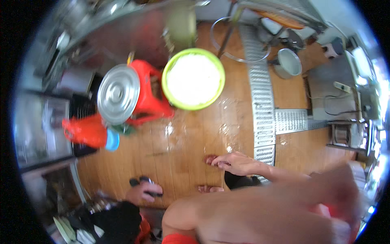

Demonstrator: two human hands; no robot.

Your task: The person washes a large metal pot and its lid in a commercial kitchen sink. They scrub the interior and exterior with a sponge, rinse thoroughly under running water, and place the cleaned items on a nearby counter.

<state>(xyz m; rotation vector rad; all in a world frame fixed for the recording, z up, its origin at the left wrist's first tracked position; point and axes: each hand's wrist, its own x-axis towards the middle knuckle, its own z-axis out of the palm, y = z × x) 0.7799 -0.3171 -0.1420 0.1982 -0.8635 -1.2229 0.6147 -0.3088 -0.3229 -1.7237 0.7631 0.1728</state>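
Note:
My right hand [236,163] reaches in from the right, low over the wet tiled floor, its fingers curled beside some reddish bare toes [210,159]; whether it holds anything cannot be told. My left hand is not in view. Part of a bare leg [207,213] with red cloth fills the bottom. Farther forward stands a lime-green basin [165,88] with overexposed white contents. Beside it, a red plastic stool [144,106] lies next to a round shiny metal lid [118,94]. A red plastic bag [85,131] and a light-blue round object [112,140] are at the left.
A metal drain grating [263,113] crosses the floor at the right, near a grey pot [288,64]. A transparent hose [237,59] loops ahead. Black clothing [122,219] and a blurred hand or foot by dark straps [149,192], apparently another person's, are at lower left.

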